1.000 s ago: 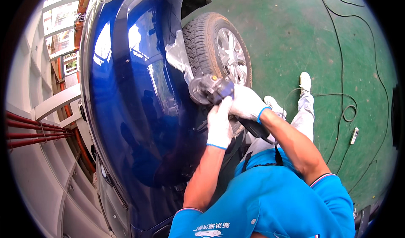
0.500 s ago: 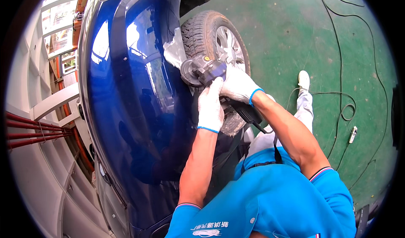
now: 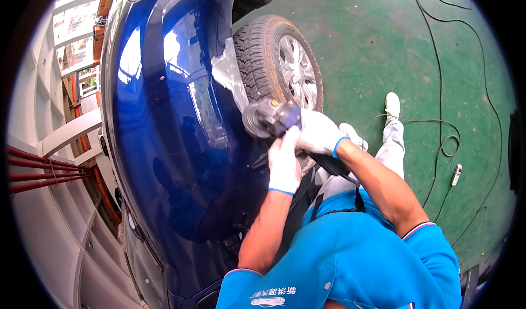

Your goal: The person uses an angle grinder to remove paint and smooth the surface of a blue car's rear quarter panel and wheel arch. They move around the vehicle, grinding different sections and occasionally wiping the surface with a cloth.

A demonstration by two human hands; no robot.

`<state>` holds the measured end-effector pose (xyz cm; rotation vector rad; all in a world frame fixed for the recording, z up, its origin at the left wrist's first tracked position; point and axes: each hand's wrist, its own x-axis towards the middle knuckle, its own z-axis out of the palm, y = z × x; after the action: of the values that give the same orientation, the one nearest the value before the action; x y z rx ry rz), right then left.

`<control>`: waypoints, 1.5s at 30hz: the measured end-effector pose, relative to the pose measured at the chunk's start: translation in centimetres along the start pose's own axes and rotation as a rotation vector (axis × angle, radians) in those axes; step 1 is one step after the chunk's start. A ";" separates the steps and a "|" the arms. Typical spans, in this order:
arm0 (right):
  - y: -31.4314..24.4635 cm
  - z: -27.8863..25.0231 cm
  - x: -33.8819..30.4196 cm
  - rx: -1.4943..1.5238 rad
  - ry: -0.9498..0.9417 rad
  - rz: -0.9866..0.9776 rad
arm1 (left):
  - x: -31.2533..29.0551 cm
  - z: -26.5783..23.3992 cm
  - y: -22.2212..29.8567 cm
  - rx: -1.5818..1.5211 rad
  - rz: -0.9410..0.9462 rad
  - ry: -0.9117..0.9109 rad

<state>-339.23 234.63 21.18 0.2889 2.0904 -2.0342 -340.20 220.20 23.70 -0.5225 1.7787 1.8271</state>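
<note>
Both my hands wear white knit gloves with blue cuffs. They are closed around a dark angle grinder (image 3: 276, 117) with a round disc at its head. My left hand (image 3: 284, 165) grips it from the near side. My right hand (image 3: 321, 132) wraps its body on the right. The disc head lies at the fender edge of a blue car (image 3: 208, 128), by the near end of a pale, dull patch (image 3: 229, 74). Whether the disc touches the metal I cannot tell. Close beyond the grinder stands the tyre (image 3: 255, 59) with its silver rim (image 3: 297, 70).
Black cables (image 3: 439, 79) run over the green floor (image 3: 361, 40) to the right. A white connector block (image 3: 457, 175) lies on one of them. My white shoe (image 3: 393, 104) stands right of the wheel. Red pipes (image 3: 46, 173) line the wall at left.
Both hands and the grinder have moved toward me and slightly right along the fender edge. More of the pale patch and the tyre now shows.
</note>
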 end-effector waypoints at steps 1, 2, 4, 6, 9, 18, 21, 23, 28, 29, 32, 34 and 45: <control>0.0 0.3 0.2 -0.014 -0.019 0.013 | 0.0 -0.5 -0.2 -0.004 -0.004 -0.005; 0.0 0.3 0.2 -0.027 -0.026 0.031 | -0.2 -0.2 0.1 -0.003 -0.012 -0.021; -0.4 -0.2 1.9 -0.064 0.047 0.089 | 1.9 -0.1 1.7 0.034 -0.027 -0.051; -2.8 -1.9 2.8 -0.066 0.037 0.047 | 2.4 0.6 3.8 0.099 -0.025 -0.070; -1.5 -0.5 1.0 -0.115 0.015 0.083 | 0.4 0.1 1.0 -0.065 -0.047 -0.070; 1.0 0.8 1.0 -0.186 -0.026 0.125 | 0.2 -0.6 0.0 0.007 -0.005 -0.059; 2.6 1.6 -0.6 -0.143 -0.049 0.155 | -2.0 0.1 -0.7 -0.022 -0.137 0.020; 2.0 1.6 -0.5 -0.144 -0.047 0.182 | -1.3 -0.8 -0.9 -0.044 -0.117 -0.029; 2.0 1.9 -0.3 -0.154 0.003 0.112 | -1.1 -1.5 -1.1 -0.026 -0.041 -0.080; 2.1 2.0 -1.0 -0.151 -0.016 0.142 | -1.6 -1.2 -1.2 -0.043 -0.081 -0.030; 4.0 3.4 -1.1 -0.156 0.013 0.162 | -2.0 -1.4 -1.9 -0.037 -0.081 -0.005; 1.7 1.8 -1.3 -0.090 -0.044 0.140 | -2.0 -1.0 -0.8 -0.023 -0.072 -0.051; 3.1 1.3 2.0 0.152 -0.003 0.086 | 2.1 -0.5 0.7 0.174 -0.078 0.000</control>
<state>-340.21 233.44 17.59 0.3936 1.8897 -2.1443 -342.27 219.97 22.92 -0.5162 1.8683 1.6024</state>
